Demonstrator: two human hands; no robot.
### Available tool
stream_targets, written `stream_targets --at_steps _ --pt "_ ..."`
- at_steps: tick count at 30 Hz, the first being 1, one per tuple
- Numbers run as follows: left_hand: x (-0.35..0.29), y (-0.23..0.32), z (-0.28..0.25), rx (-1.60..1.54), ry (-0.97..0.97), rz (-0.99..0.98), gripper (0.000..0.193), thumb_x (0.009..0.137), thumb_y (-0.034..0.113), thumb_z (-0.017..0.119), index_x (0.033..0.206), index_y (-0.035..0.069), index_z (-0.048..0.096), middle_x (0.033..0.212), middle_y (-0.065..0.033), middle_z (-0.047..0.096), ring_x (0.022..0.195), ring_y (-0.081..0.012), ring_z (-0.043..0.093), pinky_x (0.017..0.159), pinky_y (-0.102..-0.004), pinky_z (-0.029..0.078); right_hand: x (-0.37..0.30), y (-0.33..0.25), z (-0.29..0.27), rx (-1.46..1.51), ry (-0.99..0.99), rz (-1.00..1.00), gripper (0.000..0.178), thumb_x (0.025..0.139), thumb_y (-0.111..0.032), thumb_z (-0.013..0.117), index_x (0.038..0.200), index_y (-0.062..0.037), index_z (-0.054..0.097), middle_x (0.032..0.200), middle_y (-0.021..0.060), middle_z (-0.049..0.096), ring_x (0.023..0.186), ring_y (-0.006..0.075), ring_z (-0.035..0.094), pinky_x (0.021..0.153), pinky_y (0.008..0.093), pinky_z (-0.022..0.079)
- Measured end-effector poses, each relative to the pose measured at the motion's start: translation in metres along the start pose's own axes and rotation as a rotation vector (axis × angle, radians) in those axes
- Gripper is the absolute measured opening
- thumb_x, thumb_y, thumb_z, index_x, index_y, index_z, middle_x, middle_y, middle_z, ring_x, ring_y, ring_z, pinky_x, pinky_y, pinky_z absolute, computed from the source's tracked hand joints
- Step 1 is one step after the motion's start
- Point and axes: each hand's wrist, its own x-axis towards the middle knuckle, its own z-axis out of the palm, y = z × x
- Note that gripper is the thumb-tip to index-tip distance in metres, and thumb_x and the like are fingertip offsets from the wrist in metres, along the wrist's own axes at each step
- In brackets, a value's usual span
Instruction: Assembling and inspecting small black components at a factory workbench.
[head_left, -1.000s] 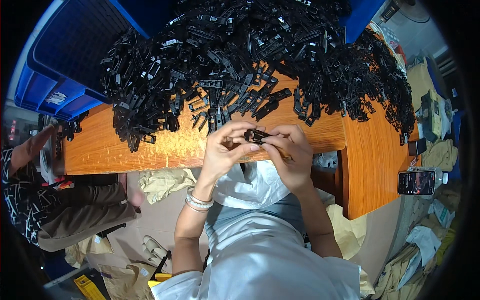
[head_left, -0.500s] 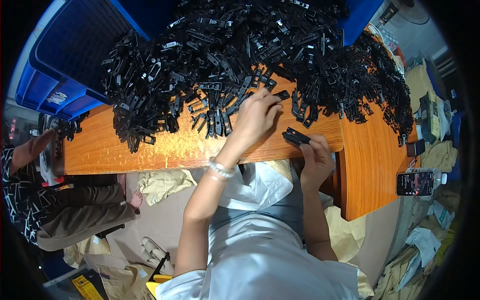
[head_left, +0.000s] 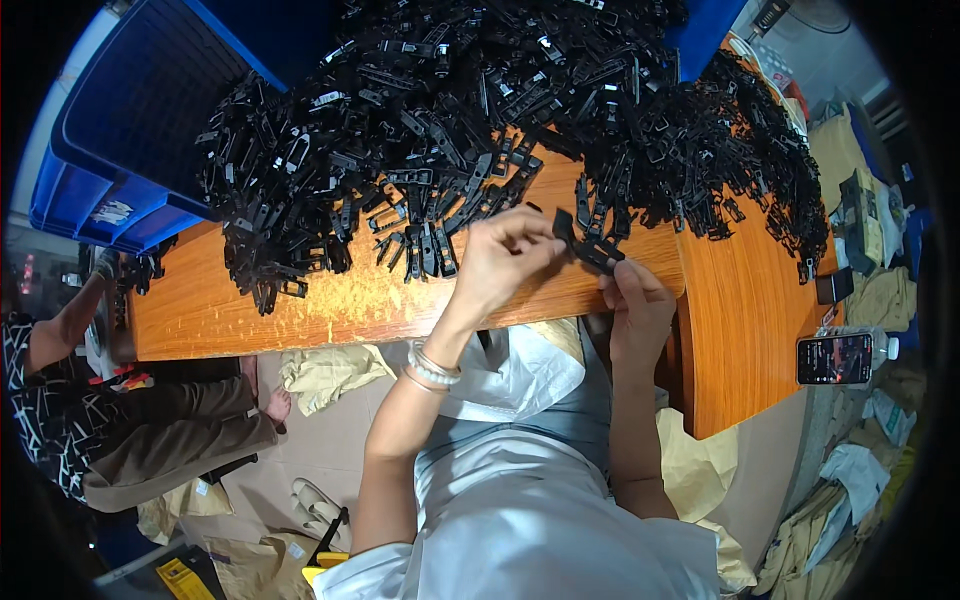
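Note:
Over the near edge of the wooden table point(head_left: 330, 322), my two hands meet around small black plastic parts. My left hand point(head_left: 497, 262), with bracelets on its wrist, pinches a short flat black plastic piece point(head_left: 564, 226) that stands tilted. Held by the fingertips of my right hand point(head_left: 640, 308) is a long black plastic clip part point(head_left: 598, 255). The two pieces are close together; whether they touch, I cannot tell. Several similar black clip parts point(head_left: 430, 252) lie loose on the wood, left of my left hand.
A large heap of black parts point(head_left: 450, 100) covers the back of the table, with smaller parts point(head_left: 740, 160) piled at right. A blue crate point(head_left: 130, 190) stands at left. A phone point(head_left: 836, 359) leans by the right edge. Another person's arm point(head_left: 70, 325) is at far left.
My left hand has picked up a short black piece and brought it right, to the clip part in my right hand. The right hand has turned the clip part slightly. The view has shifted a little.

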Motion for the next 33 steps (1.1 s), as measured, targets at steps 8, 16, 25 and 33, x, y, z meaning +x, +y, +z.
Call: stream_targets --at_steps 8,16,25,33 --pt "-0.016 0.013 0.003 0.295 -0.019 0.202 0.012 0.071 -0.010 0.061 0.081 -0.005 0.065 0.082 -0.0097 0.063 0.066 -0.0109 0.058 0.059 -0.0196 0.049 -0.006 -0.010 0.008 -0.169 -0.029 0.042 0.014 0.080 -0.009 0.059 0.083 0.0046 0.063 0.064 0.0065 0.061 0.053 0.0078 0.050 0.049 0.0192 0.035" --pt "-0.022 0.010 0.003 0.174 -0.003 0.122 0.011 0.072 -0.006 0.060 0.082 -0.004 0.065 0.080 -0.0075 0.063 0.070 -0.0086 0.056 0.060 -0.0196 0.045 -0.010 -0.013 0.009 -0.174 -0.033 0.011 0.014 0.079 -0.009 0.061 0.082 0.0043 0.064 0.067 0.0083 0.062 0.053 0.0076 0.052 0.050 0.0193 0.037" --pt "-0.016 0.022 0.006 -0.171 -0.191 -0.412 0.010 0.077 0.005 0.065 0.081 -0.003 0.063 0.072 -0.0016 0.057 0.066 -0.0052 0.051 0.059 -0.0188 0.040 -0.009 0.000 0.011 -0.272 -0.089 -0.113 0.011 0.076 -0.002 0.063 0.085 0.0029 0.063 0.078 0.0028 0.059 0.059 0.0055 0.050 0.053 0.0189 0.039" --pt "-0.003 0.020 0.011 -0.113 -0.340 -0.227 0.018 0.083 0.012 0.058 0.075 -0.003 0.061 0.066 -0.0010 0.056 0.056 -0.0081 0.050 0.051 -0.0208 0.039 -0.004 -0.005 0.007 -0.168 -0.162 -0.164 0.015 0.078 -0.005 0.061 0.092 0.0019 0.061 0.086 0.0021 0.056 0.060 0.0053 0.044 0.050 0.0181 0.034"
